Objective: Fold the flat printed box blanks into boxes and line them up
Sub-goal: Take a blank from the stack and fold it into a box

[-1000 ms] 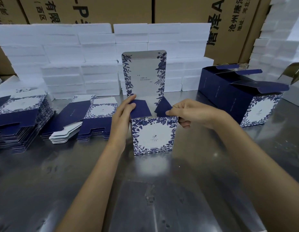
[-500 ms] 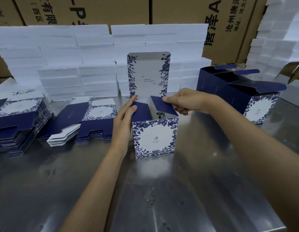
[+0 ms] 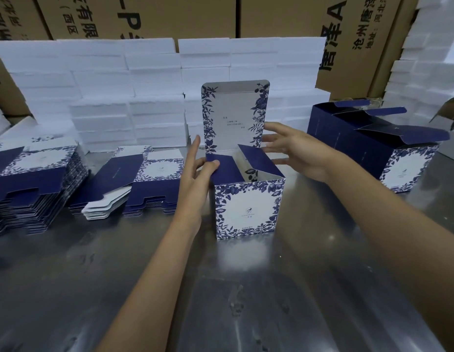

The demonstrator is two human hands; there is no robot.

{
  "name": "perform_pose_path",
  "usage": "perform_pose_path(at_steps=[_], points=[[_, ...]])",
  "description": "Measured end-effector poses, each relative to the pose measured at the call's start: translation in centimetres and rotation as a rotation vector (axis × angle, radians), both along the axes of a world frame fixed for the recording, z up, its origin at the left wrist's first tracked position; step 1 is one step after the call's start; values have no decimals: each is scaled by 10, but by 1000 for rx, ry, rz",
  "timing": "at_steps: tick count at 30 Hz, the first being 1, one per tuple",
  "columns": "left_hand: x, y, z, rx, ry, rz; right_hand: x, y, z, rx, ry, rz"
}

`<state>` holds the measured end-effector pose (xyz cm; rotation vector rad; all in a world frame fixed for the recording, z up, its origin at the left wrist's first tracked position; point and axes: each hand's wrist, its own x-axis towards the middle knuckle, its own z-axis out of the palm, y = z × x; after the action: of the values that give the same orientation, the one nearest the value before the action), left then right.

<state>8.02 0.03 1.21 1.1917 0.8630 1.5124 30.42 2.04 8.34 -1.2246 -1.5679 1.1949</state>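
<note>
- Far left: tall stack of flat blanks (image 3: 30, 179) on the steel table (image 3: 246, 288), printed side up. Feed stock, within reach.
- Next right: second, lower pile of blanks (image 3: 144, 184), a few white tabs fanned out at its near edge. Probably the one I'm drawing from.
- My left hand (image 3: 195, 179): fingers straight, thumb and fingertips resting on the left navy dust flap (image 3: 223, 168) of the box in progress (image 3: 247, 207), pressing it inward. No curl round it that I can see.
- Box stands upright at table centre, base down, tall printed lid (image 3: 235, 115) standing up at the far side so the side flaps go in first.
- Right flap (image 3: 259, 161) sticks up, tilted, not tucked.
- My right hand (image 3: 294, 151): spread wide, holding nothing, just beside the right flap and lid edge. Contact unclear.
- Right: row of finished boxes (image 3: 388, 148), lids up, touching side by side. This one likely joins that line once done.
- Behind: white foam blocks (image 3: 119, 80), brown cartons (image 3: 170, 16).
</note>
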Motion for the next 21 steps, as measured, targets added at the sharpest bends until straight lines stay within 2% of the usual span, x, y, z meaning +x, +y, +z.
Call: perform_pose_path(at_steps=[3, 10, 13, 15, 18, 21], points=[[0, -2, 0, -7, -26, -8, -1, -1, 1, -14, 108, 0], [0, -3, 0, -60, 23, 49, -2, -8, -1, -23, 148, -31], [-2, -2, 1, -90, -24, 53, -3, -9, -9, -24, -50, -70], [-4, -3, 4, -96, 14, 63, -6, -10, -12, -21, -173, -97], [-6, -4, 9, -55, 107, 96, -10, -9, -8, 29, -213, -84], [-6, 5, 25, -119, 183, 77, -21, -6, 3, 7, -246, -116]])
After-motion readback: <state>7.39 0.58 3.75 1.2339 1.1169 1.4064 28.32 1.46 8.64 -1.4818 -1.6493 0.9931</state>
